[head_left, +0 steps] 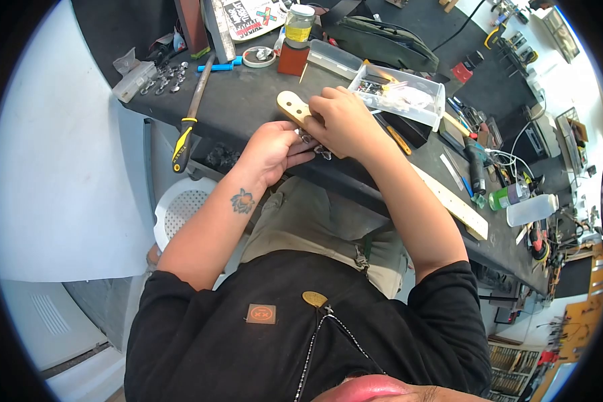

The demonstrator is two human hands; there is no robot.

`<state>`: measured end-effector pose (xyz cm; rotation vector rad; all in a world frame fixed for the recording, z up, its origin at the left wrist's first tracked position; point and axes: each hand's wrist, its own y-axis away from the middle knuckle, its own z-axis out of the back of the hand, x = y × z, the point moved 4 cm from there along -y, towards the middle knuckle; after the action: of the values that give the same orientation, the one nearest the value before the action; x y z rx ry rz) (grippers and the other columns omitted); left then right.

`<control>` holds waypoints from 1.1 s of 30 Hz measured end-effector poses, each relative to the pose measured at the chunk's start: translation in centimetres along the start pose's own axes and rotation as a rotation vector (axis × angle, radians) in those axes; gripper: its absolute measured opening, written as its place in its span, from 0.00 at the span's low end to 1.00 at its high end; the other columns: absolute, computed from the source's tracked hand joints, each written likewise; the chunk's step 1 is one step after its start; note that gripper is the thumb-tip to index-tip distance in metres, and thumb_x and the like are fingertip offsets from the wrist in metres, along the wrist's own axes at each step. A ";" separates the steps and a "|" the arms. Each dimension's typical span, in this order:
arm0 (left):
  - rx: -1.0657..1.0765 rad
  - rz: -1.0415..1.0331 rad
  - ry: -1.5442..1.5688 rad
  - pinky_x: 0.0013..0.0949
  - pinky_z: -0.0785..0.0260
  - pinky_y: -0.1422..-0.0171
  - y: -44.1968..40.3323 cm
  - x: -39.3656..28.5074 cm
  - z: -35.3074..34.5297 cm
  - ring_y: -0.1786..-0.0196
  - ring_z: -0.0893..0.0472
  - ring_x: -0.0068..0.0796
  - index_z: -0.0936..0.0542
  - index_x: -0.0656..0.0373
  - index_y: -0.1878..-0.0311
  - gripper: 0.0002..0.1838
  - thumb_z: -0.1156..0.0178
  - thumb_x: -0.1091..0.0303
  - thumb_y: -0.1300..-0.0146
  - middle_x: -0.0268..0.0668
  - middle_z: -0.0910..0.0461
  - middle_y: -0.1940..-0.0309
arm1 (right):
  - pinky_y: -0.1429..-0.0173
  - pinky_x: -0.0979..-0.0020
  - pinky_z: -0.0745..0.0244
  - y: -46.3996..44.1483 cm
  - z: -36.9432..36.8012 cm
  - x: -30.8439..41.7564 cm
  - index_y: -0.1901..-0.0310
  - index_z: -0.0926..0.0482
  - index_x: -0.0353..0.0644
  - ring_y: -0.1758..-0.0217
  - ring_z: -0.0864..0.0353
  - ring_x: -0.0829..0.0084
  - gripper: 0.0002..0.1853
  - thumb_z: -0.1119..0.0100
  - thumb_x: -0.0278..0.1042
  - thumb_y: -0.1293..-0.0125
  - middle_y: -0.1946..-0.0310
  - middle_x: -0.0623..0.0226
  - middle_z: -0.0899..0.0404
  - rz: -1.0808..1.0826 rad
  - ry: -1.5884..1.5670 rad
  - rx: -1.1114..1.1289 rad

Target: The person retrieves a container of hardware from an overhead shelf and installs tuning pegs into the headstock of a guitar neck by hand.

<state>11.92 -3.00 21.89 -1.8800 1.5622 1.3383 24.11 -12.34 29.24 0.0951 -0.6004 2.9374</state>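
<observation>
A pale wooden guitar neck [455, 202] lies diagonally along the bench edge, passing beneath my right forearm. Its headstock [292, 106], with round holes showing, points to the upper left. My left hand [273, 149] is closed at the near edge of the headstock, thumb and fingers around a shiny metal tuning peg [304, 136]. Another metal peg [323, 153] sticks out just below my right hand. My right hand [345, 122] is curled over the headstock, its fingertips pressing on it. Whether those fingertips also hold a small part is hidden.
Several loose tuning pegs [175, 78] lie at the bench's left. A yellow-black handled tool [184, 144] overhangs the edge. A clear plastic bin [409, 97] of small parts stands behind my right hand, near a jar [299, 25] on a red-brown block [293, 57]. Bottles [532, 210] stand right.
</observation>
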 end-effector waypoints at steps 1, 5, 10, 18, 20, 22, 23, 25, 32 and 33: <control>0.008 -0.005 0.007 0.46 0.17 0.31 0.1 0.0 0.0 0.39 0.12 0.37 0.22 0.68 0.36 0.15 0.48 0.75 0.20 0.43 0.15 0.42 | 0.46 0.50 0.23 -0.1 0.0 0.0 0.59 0.18 0.43 0.50 0.17 0.53 0.10 0.33 0.38 0.39 0.61 0.61 0.16 -0.003 0.019 0.005; 0.040 -0.017 -0.001 0.47 0.18 0.29 0.4 -0.1 0.0 0.37 0.13 0.37 0.23 0.69 0.35 0.15 0.47 0.73 0.17 0.43 0.16 0.40 | 0.46 0.51 0.23 -0.1 -0.1 -0.2 0.60 0.16 0.42 0.50 0.18 0.53 0.10 0.32 0.39 0.37 0.60 0.61 0.18 -0.024 -0.027 -0.009; 0.028 -0.028 0.018 0.47 0.19 0.29 0.3 0.3 0.1 0.36 0.14 0.39 0.24 0.69 0.33 0.16 0.47 0.69 0.15 0.45 0.16 0.39 | 0.46 0.51 0.23 -0.1 0.0 0.1 0.60 0.14 0.42 0.49 0.20 0.54 0.11 0.33 0.41 0.34 0.58 0.61 0.20 0.021 -0.066 -0.043; 0.012 -0.017 0.021 0.48 0.18 0.29 0.3 0.2 0.0 0.34 0.14 0.41 0.25 0.69 0.33 0.16 0.49 0.68 0.14 0.46 0.16 0.38 | 0.45 0.52 0.23 -0.3 -0.1 0.0 0.61 0.14 0.42 0.48 0.21 0.54 0.10 0.33 0.40 0.35 0.57 0.60 0.22 -0.004 -0.019 -0.076; 0.015 -0.012 0.003 0.48 0.17 0.30 0.1 0.2 0.2 0.34 0.14 0.41 0.24 0.69 0.33 0.16 0.49 0.69 0.14 0.46 0.16 0.38 | 0.45 0.52 0.23 -0.3 -0.2 0.1 0.63 0.13 0.42 0.48 0.21 0.54 0.11 0.33 0.41 0.34 0.57 0.59 0.22 -0.010 -0.008 -0.079; 0.015 -0.019 0.001 0.47 0.17 0.30 0.2 0.2 0.2 0.35 0.14 0.40 0.24 0.69 0.33 0.16 0.49 0.69 0.14 0.46 0.16 0.38 | 0.44 0.51 0.23 -0.2 -0.4 0.2 0.62 0.12 0.41 0.48 0.20 0.54 0.11 0.34 0.41 0.34 0.57 0.59 0.22 0.003 0.024 -0.064; 0.014 -0.022 0.000 0.47 0.17 0.30 0.2 0.2 0.1 0.36 0.13 0.40 0.24 0.69 0.34 0.16 0.49 0.69 0.14 0.46 0.16 0.38 | 0.44 0.51 0.23 -0.3 -0.5 0.1 0.61 0.13 0.41 0.47 0.20 0.54 0.12 0.34 0.41 0.34 0.56 0.58 0.22 0.008 0.021 -0.053; 0.015 -0.024 0.012 0.46 0.16 0.31 0.1 0.3 0.3 0.36 0.13 0.40 0.24 0.70 0.33 0.16 0.49 0.69 0.14 0.46 0.16 0.38 | 0.44 0.50 0.23 -0.4 -0.6 0.0 0.60 0.14 0.40 0.47 0.20 0.53 0.12 0.34 0.41 0.35 0.56 0.58 0.21 0.017 0.013 -0.031; 0.011 -0.025 -0.006 0.47 0.17 0.30 0.1 0.3 0.2 0.35 0.14 0.41 0.23 0.70 0.34 0.16 0.48 0.69 0.14 0.46 0.16 0.38 | 0.42 0.51 0.24 -0.5 -0.3 0.4 0.63 0.12 0.40 0.46 0.21 0.54 0.13 0.35 0.43 0.34 0.55 0.59 0.21 0.005 0.044 -0.093; 0.011 -0.025 -0.001 0.47 0.17 0.30 0.1 0.2 0.2 0.35 0.14 0.41 0.23 0.70 0.34 0.16 0.48 0.69 0.14 0.46 0.16 0.38 | 0.42 0.51 0.25 -0.5 -0.3 0.4 0.63 0.12 0.40 0.45 0.21 0.54 0.13 0.35 0.43 0.34 0.55 0.58 0.21 0.009 0.052 -0.079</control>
<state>11.71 -3.02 21.63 -1.8858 1.5367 1.3172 23.73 -11.71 29.18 0.0079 -0.7103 2.9103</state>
